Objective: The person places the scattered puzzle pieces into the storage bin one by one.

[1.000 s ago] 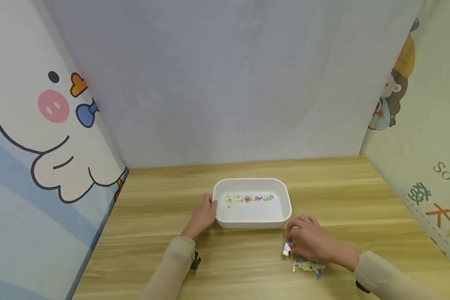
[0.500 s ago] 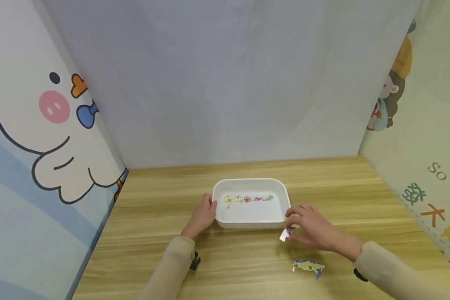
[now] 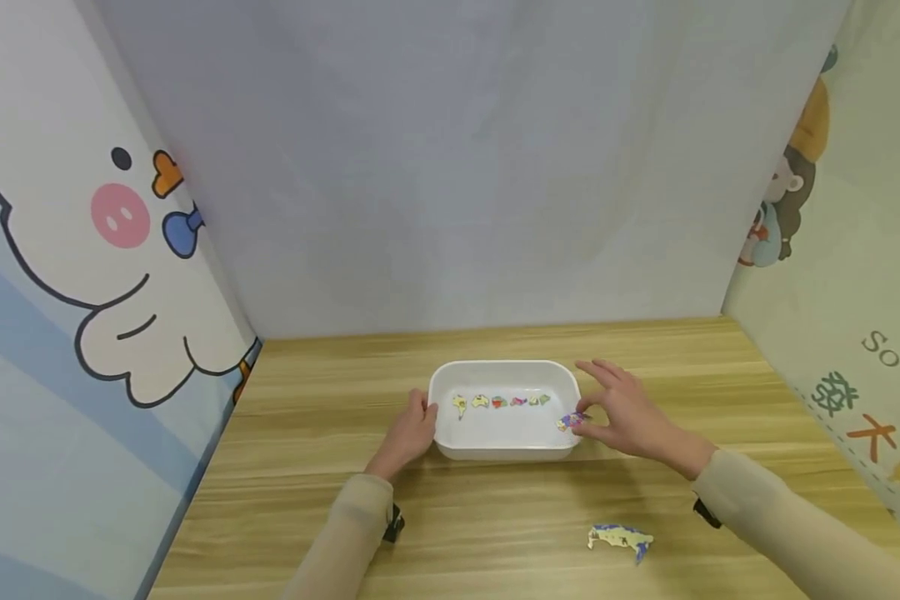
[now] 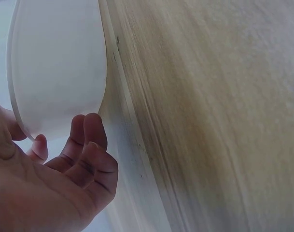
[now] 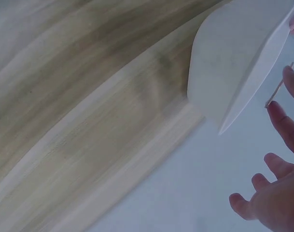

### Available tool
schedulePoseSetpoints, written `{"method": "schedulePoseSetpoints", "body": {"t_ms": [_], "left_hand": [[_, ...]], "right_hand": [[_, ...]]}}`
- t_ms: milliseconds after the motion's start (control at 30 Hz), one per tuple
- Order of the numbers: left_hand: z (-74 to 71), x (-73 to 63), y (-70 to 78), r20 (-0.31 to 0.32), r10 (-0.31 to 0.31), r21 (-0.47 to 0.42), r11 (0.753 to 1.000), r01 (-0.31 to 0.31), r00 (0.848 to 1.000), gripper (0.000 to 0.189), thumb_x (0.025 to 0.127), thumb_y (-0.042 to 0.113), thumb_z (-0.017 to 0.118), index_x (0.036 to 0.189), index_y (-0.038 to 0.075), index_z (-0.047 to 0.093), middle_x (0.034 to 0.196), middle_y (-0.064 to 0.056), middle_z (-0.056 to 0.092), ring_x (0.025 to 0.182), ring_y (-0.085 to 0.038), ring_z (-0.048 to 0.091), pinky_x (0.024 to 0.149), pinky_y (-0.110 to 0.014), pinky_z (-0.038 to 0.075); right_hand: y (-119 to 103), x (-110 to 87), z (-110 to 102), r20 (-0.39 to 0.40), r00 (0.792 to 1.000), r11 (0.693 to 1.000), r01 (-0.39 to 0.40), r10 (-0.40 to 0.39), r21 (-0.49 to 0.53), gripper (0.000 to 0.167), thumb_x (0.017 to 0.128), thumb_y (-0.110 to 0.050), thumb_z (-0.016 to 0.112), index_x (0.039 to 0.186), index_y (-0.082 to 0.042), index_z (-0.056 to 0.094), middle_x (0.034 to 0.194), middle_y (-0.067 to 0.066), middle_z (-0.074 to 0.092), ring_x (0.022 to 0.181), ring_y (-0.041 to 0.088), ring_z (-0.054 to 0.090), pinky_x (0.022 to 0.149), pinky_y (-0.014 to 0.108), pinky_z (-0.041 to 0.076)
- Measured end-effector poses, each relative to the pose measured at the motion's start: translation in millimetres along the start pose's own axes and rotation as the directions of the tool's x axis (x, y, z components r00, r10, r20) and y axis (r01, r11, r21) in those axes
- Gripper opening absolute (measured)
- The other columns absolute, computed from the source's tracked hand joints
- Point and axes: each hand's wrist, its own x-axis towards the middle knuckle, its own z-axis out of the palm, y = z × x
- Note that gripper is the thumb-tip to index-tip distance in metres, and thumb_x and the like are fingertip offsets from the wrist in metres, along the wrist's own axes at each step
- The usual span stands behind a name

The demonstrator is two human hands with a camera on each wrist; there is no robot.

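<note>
With the thumb at its rim and the fingers outside, my left hand [image 3: 407, 435] grips the left end of a white plastic tray [image 3: 506, 454]. Its curled fingers show against the outer wall in the left wrist view. Between thumb and forefinger, my right hand [image 3: 637, 417] pinches a small flat purple-and-yellow map-like puzzle piece [image 3: 567, 422] over the tray's right end. In the right wrist view this piece [image 5: 279, 88] appears edge-on as a thin strip above the rim, the other fingers spread apart. A row of several small coloured pieces [image 3: 498, 402] lies inside the tray.
A larger yellow-and-blue flat piece [image 3: 619, 537] lies on the wooden table [image 3: 495, 533], in front of the tray to the right. A grey cloth [image 3: 450, 183] hangs behind the table. Printed panels stand at the left [image 3: 120, 217] and right.
My right hand has lifted the purple piece from the table beside the larger one and carried it up and away from me, over the tray's right end. The left hand keeps its grip.
</note>
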Motion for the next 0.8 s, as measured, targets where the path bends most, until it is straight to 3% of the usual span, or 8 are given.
{"method": "schedulePoseSetpoints", "body": {"t_ms": [333, 500, 800], "left_hand": [[0.1, 2.0, -5.1, -0.001, -0.002, 0.013, 1.000, 0.002, 1.000, 0.017, 0.103, 0.024, 0.039, 0.106, 0.007, 0.040, 0.083, -0.009, 0.049, 0.072, -0.023, 0.049, 0.060, -0.034, 0.039], [-0.4, 2.2, -5.5, -0.012, -0.002, 0.009, 1.000, 0.002, 1.000, 0.016, 0.103, 0.023, 0.040, 0.106, 0.007, 0.041, 0.083, -0.009, 0.050, 0.072, -0.023, 0.049, 0.060, -0.034, 0.039], [0.4, 2.4, -6.7, -0.006, -0.003, 0.004, 1.000, 0.003, 1.000, 0.016, 0.103, 0.023, 0.039, 0.105, 0.008, 0.041, 0.082, -0.009, 0.050, 0.070, -0.022, 0.049, 0.059, -0.033, 0.039]], "right_hand": [[-3, 34.7, -1, 0.023, 0.995, 0.994, -0.101, 0.100, 0.038, 0.016, 0.077, -0.031, 0.080, 0.079, -0.017, 0.073, 0.143, 0.023, 0.036, 0.132, 0.046, 0.022, 0.091, 0.072, 0.021], [-12, 51.0, -1, 0.053, 0.993, 0.994, -0.107, 0.105, 0.028, 0.015, 0.076, -0.032, 0.081, 0.078, -0.019, 0.073, 0.144, 0.024, 0.034, 0.134, 0.047, 0.018, 0.092, 0.072, 0.019], [-31, 74.5, 22, 0.120, 0.989, 0.997, -0.081, 0.081, 0.000, 0.016, 0.076, -0.036, 0.080, 0.076, -0.023, 0.073, 0.148, 0.022, 0.029, 0.136, 0.047, 0.011, 0.095, 0.071, 0.016]]}}
